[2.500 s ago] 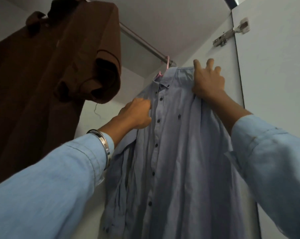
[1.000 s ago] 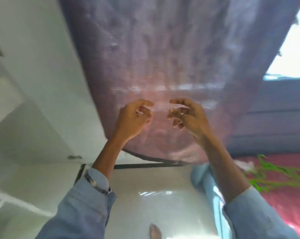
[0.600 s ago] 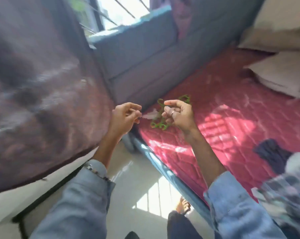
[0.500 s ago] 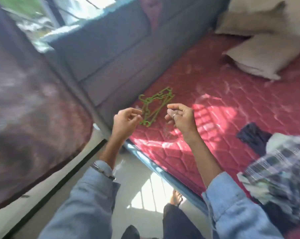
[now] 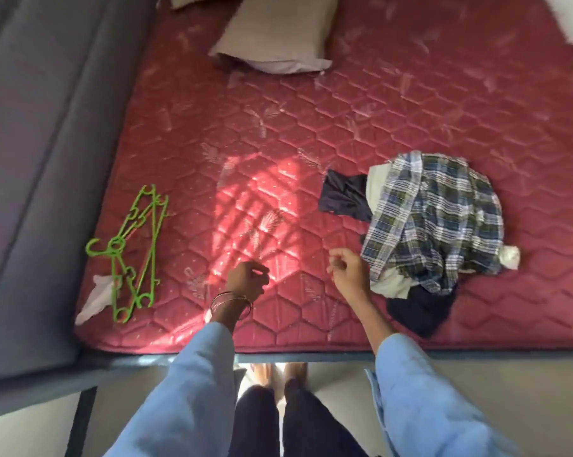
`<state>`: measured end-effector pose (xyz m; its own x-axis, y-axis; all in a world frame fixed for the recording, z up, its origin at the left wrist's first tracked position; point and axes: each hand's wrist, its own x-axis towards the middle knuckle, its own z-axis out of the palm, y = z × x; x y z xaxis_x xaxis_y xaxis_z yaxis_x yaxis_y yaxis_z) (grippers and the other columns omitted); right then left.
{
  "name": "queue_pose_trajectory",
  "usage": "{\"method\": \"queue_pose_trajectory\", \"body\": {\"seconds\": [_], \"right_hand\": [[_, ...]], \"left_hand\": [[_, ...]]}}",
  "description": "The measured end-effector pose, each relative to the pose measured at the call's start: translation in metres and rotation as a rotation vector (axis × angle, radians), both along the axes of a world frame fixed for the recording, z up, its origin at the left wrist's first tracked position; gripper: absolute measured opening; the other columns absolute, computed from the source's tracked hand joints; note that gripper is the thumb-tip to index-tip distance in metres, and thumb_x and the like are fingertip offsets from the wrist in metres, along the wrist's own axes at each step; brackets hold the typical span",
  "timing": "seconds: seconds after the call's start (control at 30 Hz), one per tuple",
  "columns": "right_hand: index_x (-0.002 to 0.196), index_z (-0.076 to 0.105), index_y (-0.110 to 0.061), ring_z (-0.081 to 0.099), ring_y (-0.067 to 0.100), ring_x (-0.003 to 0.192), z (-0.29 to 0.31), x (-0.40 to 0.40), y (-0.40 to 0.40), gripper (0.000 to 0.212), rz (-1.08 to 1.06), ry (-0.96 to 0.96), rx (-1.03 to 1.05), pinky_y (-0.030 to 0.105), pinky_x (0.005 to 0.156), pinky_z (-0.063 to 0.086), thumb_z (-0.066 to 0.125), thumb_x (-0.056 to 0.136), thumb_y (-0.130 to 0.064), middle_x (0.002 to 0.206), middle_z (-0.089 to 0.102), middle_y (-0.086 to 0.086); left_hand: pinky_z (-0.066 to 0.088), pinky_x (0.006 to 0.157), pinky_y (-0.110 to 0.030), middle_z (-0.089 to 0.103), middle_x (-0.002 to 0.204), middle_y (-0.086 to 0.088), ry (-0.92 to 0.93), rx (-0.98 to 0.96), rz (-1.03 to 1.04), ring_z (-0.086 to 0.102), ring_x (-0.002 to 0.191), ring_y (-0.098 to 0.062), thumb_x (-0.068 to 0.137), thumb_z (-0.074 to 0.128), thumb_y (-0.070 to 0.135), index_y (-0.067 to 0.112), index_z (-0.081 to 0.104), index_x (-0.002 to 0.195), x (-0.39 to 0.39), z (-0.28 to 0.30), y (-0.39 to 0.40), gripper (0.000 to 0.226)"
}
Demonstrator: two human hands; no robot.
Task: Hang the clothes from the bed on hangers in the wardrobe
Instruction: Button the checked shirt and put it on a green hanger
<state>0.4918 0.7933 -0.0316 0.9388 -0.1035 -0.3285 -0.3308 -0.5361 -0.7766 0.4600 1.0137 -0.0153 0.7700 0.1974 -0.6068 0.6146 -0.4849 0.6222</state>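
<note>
I see my left hand (image 5: 247, 281) and right hand (image 5: 349, 270) over the red bed (image 5: 278, 133), fingers loosely curled, holding nothing. The clothes pile (image 5: 433, 219) lies just beside my right hand; green hangers (image 5: 133, 252) lie far left.

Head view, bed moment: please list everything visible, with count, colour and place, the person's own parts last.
mattress: one, red quilted, fills most of the view
green hangers: a small stack, exact count unclear, near the mattress's left edge
white scrap: one, partly under the hangers
pillow: one, beige, top centre
clothes pile: one heap at right, plaid shirt on top, dark and white pieces beneath
grey panel: along the bed's left side
floor: pale, below the bed edge
left hand: fingers loosely curled, holding nothing, bangles on wrist
right hand: loosely curled, holding nothing, beside the pile
sleeves: two, light blue
legs: dark trousers, bottom centre
</note>
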Motion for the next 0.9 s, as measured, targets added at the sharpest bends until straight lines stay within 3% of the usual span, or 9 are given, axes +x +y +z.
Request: {"method": "queue_pose_trajectory", "body": {"seconds": [0.1, 0.2, 0.27, 0.33, 0.4, 0.47, 0.63, 0.77, 0.9], "right_hand": [[0.094, 0.070, -0.007, 0.065, 0.034, 0.076, -0.022, -0.012, -0.032, 0.019, 0.029, -0.042, -0.281, 0.038, 0.065, 0.050, 0.058, 0.083, 0.003, 0.081, 0.070, 0.015], [0.094, 0.068, -0.010, 0.065, 0.040, 0.076, -0.031, -0.016, -0.062, 0.014, 0.152, -0.013, -0.555, 0.040, 0.060, 0.049, 0.059, 0.084, -0.005, 0.082, 0.069, 0.020], [0.092, 0.067, -0.012, 0.065, 0.038, 0.074, -0.032, -0.011, -0.083, 0.012, 0.177, -0.019, -0.698, 0.041, 0.058, 0.052, 0.062, 0.081, -0.009, 0.080, 0.068, 0.016], [0.084, 0.067, -0.010, 0.063, 0.036, 0.064, -0.034, -0.004, -0.102, 0.010, 0.182, -0.028, -0.758, 0.040, 0.050, 0.052, 0.069, 0.074, -0.007, 0.071, 0.065, 0.015], [0.078, 0.066, -0.009, 0.062, 0.035, 0.060, -0.034, 0.007, -0.118, 0.004, 0.148, -0.044, -0.777, 0.038, 0.048, 0.051, 0.068, 0.075, -0.008, 0.065, 0.062, 0.014], [0.080, 0.067, -0.008, 0.063, 0.036, 0.066, -0.041, 0.023, -0.136, 0.006, 0.057, -0.043, -0.760, 0.039, 0.054, 0.052, 0.061, 0.080, -0.009, 0.069, 0.065, 0.015], [0.085, 0.066, -0.002, 0.062, 0.041, 0.076, -0.080, 0.071, -0.179, 0.014, -0.133, -0.006, -0.683, 0.043, 0.062, 0.053, 0.058, 0.082, -0.013, 0.076, 0.065, 0.021], [0.115, 0.059, 0.001, 0.051, 0.043, 0.107, -0.106, 0.108, -0.215, 0.034, -0.246, 0.144, -0.643, 0.049, 0.085, 0.044, 0.064, 0.086, -0.016, 0.109, 0.058, 0.026], [0.129, 0.049, -0.002, 0.040, 0.039, 0.122, -0.123, 0.136, -0.249, 0.050, -0.262, 0.309, -0.664, 0.051, 0.098, 0.034, 0.060, 0.091, -0.034, 0.127, 0.049, 0.023]], "left_hand": [[0.054, 0.071, -0.027, 0.073, 0.086, -0.014, 0.099, 0.065, -0.167, 0.071, 0.078, -0.021, 0.084, 0.065, 0.007, 0.009, 0.072, 0.098, 0.021, -0.022, -0.017, 0.016], [0.054, 0.080, -0.033, 0.074, 0.088, -0.014, 0.113, 0.089, -0.222, 0.070, 0.084, -0.027, 0.084, 0.063, 0.008, 0.012, 0.073, 0.093, 0.044, -0.039, -0.028, 0.014], [0.056, 0.077, -0.036, 0.074, 0.080, -0.011, 0.135, 0.079, -0.174, 0.070, 0.078, -0.028, 0.083, 0.063, 0.009, 0.018, 0.072, 0.080, 0.060, -0.049, -0.032, 0.013], [0.055, 0.061, -0.030, 0.069, 0.059, -0.002, 0.178, -0.018, -0.069, 0.067, 0.062, -0.024, 0.083, 0.061, 0.001, 0.021, 0.067, 0.067, 0.076, -0.055, -0.038, 0.027], [0.044, 0.041, -0.017, 0.060, 0.044, 0.006, 0.208, -0.116, 0.028, 0.059, 0.041, -0.013, 0.085, 0.057, -0.008, 0.014, 0.063, 0.068, 0.092, -0.056, -0.049, 0.028], [0.037, 0.032, -0.012, 0.058, 0.040, 0.005, 0.219, -0.175, 0.072, 0.053, 0.032, -0.007, 0.088, 0.053, -0.011, 0.007, 0.060, 0.075, 0.108, -0.055, -0.063, 0.024], [0.037, 0.034, -0.011, 0.061, 0.043, 0.006, 0.273, -0.213, 0.176, 0.054, 0.033, -0.006, 0.089, 0.052, -0.006, 0.013, 0.062, 0.078, 0.148, -0.076, -0.101, 0.024], [0.036, 0.034, -0.010, 0.061, 0.043, 0.005, 0.307, -0.200, 0.220, 0.055, 0.033, -0.006, 0.090, 0.052, -0.005, 0.011, 0.062, 0.081, 0.171, -0.101, -0.146, 0.021], [0.036, 0.036, -0.012, 0.064, 0.052, 0.005, 0.310, -0.188, 0.167, 0.056, 0.035, -0.003, 0.090, 0.053, -0.002, 0.015, 0.061, 0.082, 0.187, -0.119, -0.202, 0.021]]}}
